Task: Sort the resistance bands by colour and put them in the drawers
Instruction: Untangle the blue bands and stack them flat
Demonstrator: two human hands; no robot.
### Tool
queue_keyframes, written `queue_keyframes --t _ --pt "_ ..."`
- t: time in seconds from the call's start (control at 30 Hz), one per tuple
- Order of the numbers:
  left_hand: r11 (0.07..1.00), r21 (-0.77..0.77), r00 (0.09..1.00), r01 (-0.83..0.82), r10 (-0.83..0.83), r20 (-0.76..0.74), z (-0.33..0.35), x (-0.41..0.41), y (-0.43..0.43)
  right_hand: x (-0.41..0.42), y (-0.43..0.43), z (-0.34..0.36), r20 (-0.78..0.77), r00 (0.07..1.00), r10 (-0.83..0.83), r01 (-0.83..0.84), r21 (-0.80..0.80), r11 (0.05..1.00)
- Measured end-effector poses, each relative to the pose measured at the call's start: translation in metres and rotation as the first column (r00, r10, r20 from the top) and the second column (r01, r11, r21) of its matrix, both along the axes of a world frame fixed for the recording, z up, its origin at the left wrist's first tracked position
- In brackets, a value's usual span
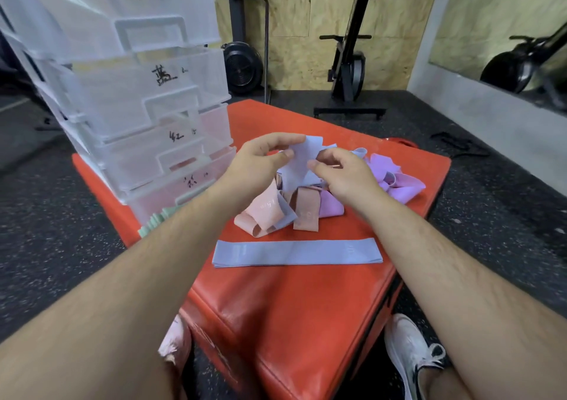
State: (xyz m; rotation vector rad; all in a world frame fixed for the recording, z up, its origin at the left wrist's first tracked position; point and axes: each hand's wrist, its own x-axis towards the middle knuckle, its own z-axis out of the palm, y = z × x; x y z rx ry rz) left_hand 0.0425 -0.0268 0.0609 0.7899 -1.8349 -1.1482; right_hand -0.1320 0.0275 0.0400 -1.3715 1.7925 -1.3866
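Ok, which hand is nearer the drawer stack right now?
Left. The left hand grips the blue band just right of the drawer stack; the right hand holds the band's other side, farther off.

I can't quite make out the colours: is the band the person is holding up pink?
No, the left hand and the right hand both pinch a pale blue band above the mixed pile.

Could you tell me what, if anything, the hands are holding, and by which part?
Both pinch one pale blue band, lifted over the pile: the left hand at its left edge, the right hand at its right edge.
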Motion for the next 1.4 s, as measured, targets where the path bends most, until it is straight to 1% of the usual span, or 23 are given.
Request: queue_keyframes --t 0.1,0.17,0.23,0.27,0.33,0.4,0.47,0.53,0.57,0.63,0.7,0.77,0.83,0.9,0.93,1.0,1.07,1.13,1.2,1.23,1.27,1.33,1.4 --pt "1.0 -0.012 1.0 0.024 -0.024 0.007 -0.003 0.006 -0.001 0.004 0.0 0.001 0.068 0.998 0.002 -0.001 -0.018 1.0" --pt "1.0 -0.015 1.0 0.009 -0.009 0.003 -0.009 0.008 -0.006 0.008 -0.001 0.003 0.161 0.987 -0.001 0.008 -0.043 0.999" --pt "0.999 0.038 0.999 -0.038 0.037 0.023 -0.016 0.007 -0.011 0.011 -0.002 0.007 0.233 0.972 -0.008 0.023 -0.059 0.998" --pt "0.996 0.059 0.996 -0.062 0.058 0.071 -0.021 0.006 -0.013 0.012 -0.003 0.009 0.26 0.965 -0.015 0.035 -0.072 0.997" --pt "0.993 0.05 0.966 -0.103 0.088 0.243 -0.034 0.004 -0.018 0.012 -0.008 0.014 0.343 0.939 -0.019 0.059 -0.107 0.992" --pt "0.993 -0.003 0.903 -0.117 0.107 0.417 -0.048 0.003 -0.023 0.012 -0.012 0.019 0.451 0.893 -0.007 0.076 -0.135 0.988" --pt "0.99 -0.069 0.839 -0.119 0.138 0.526 -0.057 0.0 -0.029 0.012 -0.014 0.026 0.54 0.842 0.019 0.089 -0.173 0.981" --pt "0.984 -0.129 0.806 -0.123 0.175 0.566 -0.06 -0.004 -0.033 0.012 -0.015 0.035 0.62 0.783 0.055 0.117 -0.233 0.965" --pt "0.98 -0.151 0.805 -0.128 0.192 0.561 -0.059 -0.007 -0.035 0.013 -0.015 0.04 0.657 0.75 0.077 0.131 -0.262 0.956" --pt "0.973 -0.177 0.837 -0.149 0.219 0.501 -0.058 -0.013 -0.039 0.015 -0.015 0.05 0.684 0.72 0.117 0.141 -0.309 0.94" --pt "0.953 -0.245 0.871 -0.177 0.267 0.412 -0.058 -0.019 -0.045 0.017 -0.015 0.056 0.673 0.726 0.139 0.132 -0.335 0.933" --pt "0.931 -0.294 0.876 -0.214 0.317 0.365 -0.055 -0.025 -0.05 0.016 -0.016 0.057 0.658 0.741 0.134 0.134 -0.341 0.931" --pt "0.929 -0.286 0.894 -0.236 0.323 0.311 -0.051 -0.03 -0.051 0.013 -0.018 0.053 0.649 0.752 0.117 0.147 -0.338 0.929" --pt "0.948 -0.22 0.935 -0.229 0.278 0.221 -0.044 -0.034 -0.047 0.004 -0.022 0.044 0.609 0.79 0.074 0.138 -0.294 0.946" --pt "0.961 -0.171 0.956 -0.217 0.245 0.163 -0.04 -0.035 -0.044 0.002 -0.023 0.04 0.55 0.834 0.034 0.123 -0.246 0.961" --pt "0.975 -0.105 0.979 -0.198 0.201 0.024 -0.025 -0.034 -0.038 0.0 -0.024 0.03 0.377 0.926 -0.025 0.081 -0.132 0.988" --pt "0.981 -0.059 0.981 -0.183 0.178 -0.082 -0.011 -0.031 -0.034 0.002 -0.022 0.022 0.235 0.972 -0.003 0.019 -0.068 0.997" --pt "0.988 -0.037 0.979 -0.152 0.146 -0.142 -0.001 -0.028 -0.032 0.005 -0.02 0.016 0.085 0.995 0.044 -0.039 -0.056 0.998" --pt "0.99 -0.037 0.978 -0.139 0.131 -0.162 0.002 -0.025 -0.031 0.006 -0.021 0.012 -0.093 0.995 0.02 -0.027 -0.079 0.997" --pt "0.991 -0.018 0.977 -0.131 0.126 -0.17 0.002 -0.023 -0.03 0.005 -0.024 0.01 -0.139 0.99 -0.026 0.011 -0.107 0.994" --pt "0.994 0.019 0.977 -0.112 0.113 -0.178 0.001 -0.022 -0.029 0.004 -0.025 0.01 -0.146 0.988 -0.054 0.035 -0.132 0.991" --pt "0.994 0.073 0.989 -0.085 0.093 -0.115 -0.003 -0.019 -0.028 0.003 -0.025 0.013 -0.123 0.989 -0.079 0.058 -0.16 0.985" --pt "0.994 0.044 0.995 -0.101 0.101 -0.017 -0.008 -0.016 -0.029 0.003 -0.024 0.017 -0.125 0.99 -0.066 0.044 -0.174 0.984"
